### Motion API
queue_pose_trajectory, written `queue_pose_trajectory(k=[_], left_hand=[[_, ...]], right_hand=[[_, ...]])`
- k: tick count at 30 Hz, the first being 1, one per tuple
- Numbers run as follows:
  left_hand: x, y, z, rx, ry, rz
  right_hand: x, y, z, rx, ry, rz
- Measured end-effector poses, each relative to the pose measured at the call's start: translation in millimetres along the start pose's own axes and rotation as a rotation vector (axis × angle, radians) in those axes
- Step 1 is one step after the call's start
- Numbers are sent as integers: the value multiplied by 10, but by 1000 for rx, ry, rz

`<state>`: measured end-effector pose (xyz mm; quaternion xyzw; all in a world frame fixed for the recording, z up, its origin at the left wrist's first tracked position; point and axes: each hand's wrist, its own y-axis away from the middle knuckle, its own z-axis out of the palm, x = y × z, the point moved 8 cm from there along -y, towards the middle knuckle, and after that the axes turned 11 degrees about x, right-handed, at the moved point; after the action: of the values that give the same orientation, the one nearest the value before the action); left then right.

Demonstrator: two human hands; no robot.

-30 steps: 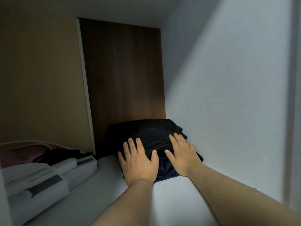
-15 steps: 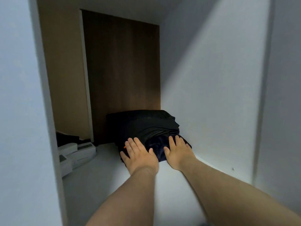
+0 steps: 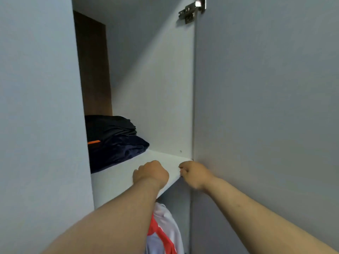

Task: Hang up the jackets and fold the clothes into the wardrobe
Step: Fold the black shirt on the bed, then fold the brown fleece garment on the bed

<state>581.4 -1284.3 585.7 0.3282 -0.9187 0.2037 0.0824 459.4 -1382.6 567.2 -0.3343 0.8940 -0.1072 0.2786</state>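
Observation:
A stack of folded dark clothes (image 3: 111,140), black on top with an orange tag and navy below, lies at the back of the white wardrobe shelf (image 3: 128,178). My left hand (image 3: 151,173) hovers over the shelf's front part, fingers curled, holding nothing. At the shelf's front right corner is my right hand (image 3: 195,174), fingers curled too and empty. Both hands are clear of the clothes. Below the shelf hangs a white garment with red stripes (image 3: 163,230), partly hidden by my left forearm.
The open wardrobe door (image 3: 266,107) fills the right side, its metal hinge (image 3: 192,10) at the top. A white side panel (image 3: 40,107) stands close on the left. The back wall of the shelf compartment is dark wood (image 3: 93,70).
Both hands have left the dark clothes and drawn back to the shelf's front edge, fingers curling. The view has pulled back out of the compartment, so the door and side panel show.

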Motion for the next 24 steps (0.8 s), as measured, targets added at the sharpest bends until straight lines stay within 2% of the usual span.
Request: queue_pose_trajectory(k=[3,5,8,11,13,19,24], left_hand=[[342,328,21,-25,1,183],[573,589,6,41,37,363],[800,1122,136,56,205,600],[766,1459,388,-83,352,607],[796,1721,548,-204,406,686],[1059,2456,799,-412,338,943],[1429,3207,845,-556,306,1231]], right_hand=[[293,632,-184,32,29,106],[424,982,-225,53,20,161],[619,1630,-278,67,-24,268],[827,2276,-327,79,-47,385],[951,2700,-345,82,-42,464],[1304,3725,-458,135,-119,683],[1650,4443,-724,143,7,876]])
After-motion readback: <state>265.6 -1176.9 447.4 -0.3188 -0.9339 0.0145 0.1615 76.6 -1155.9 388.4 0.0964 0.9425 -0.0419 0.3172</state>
